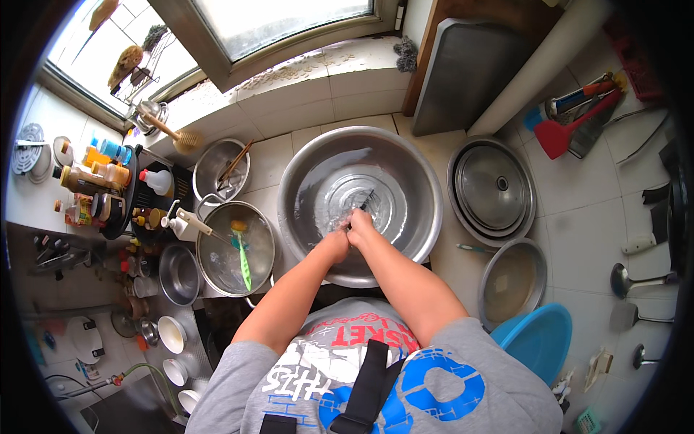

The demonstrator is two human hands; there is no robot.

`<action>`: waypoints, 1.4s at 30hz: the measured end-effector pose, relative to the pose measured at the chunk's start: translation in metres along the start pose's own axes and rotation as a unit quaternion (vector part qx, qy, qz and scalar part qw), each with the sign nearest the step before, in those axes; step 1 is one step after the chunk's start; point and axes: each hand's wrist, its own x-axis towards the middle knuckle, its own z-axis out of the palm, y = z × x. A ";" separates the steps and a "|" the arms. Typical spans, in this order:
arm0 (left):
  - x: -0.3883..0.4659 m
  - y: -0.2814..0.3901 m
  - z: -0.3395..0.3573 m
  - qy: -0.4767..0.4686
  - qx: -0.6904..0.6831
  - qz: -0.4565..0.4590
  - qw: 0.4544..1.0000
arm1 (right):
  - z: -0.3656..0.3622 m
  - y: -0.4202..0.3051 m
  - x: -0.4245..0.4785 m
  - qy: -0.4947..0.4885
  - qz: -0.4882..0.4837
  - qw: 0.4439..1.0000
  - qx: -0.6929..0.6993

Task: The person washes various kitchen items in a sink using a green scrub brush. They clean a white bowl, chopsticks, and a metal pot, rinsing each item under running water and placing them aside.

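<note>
A large round metal basin [428, 217] holding clear water stands before me, and both hands reach over it close together. My right hand [360, 227] is closed, and a small dark pronged utensil [368, 199] sticks out beyond its fingers; its handle is hidden. Just beside it and touching it, my left hand [337, 244] is curled, with its fingertips mostly hidden. The water around the fingers is rippled and bright with reflections.
On the left are a metal pot [217, 271] with a green-handled brush [245, 266] and a metal bowl [203, 163] with chopsticks. Stacked metal pans [452, 190], a metal bowl of cloudy water [509, 282] and a blue plastic basin [542, 347] stand to the right.
</note>
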 end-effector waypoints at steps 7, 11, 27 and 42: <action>-0.030 0.046 -0.041 0.018 -0.044 0.005 0.999 | 0.009 -0.106 0.034 0.070 0.033 0.995 0.062; -0.030 0.028 -0.046 0.067 -0.052 0.020 0.996 | 0.026 -0.104 0.024 0.028 -0.045 0.997 0.064; 0.033 0.014 -0.030 0.033 0.234 -0.010 0.972 | -0.020 -0.049 0.027 -0.027 -0.069 0.976 0.205; 0.062 0.083 -0.002 0.036 -0.130 0.313 0.940 | -0.049 -0.081 -0.019 -0.182 -0.031 0.964 0.190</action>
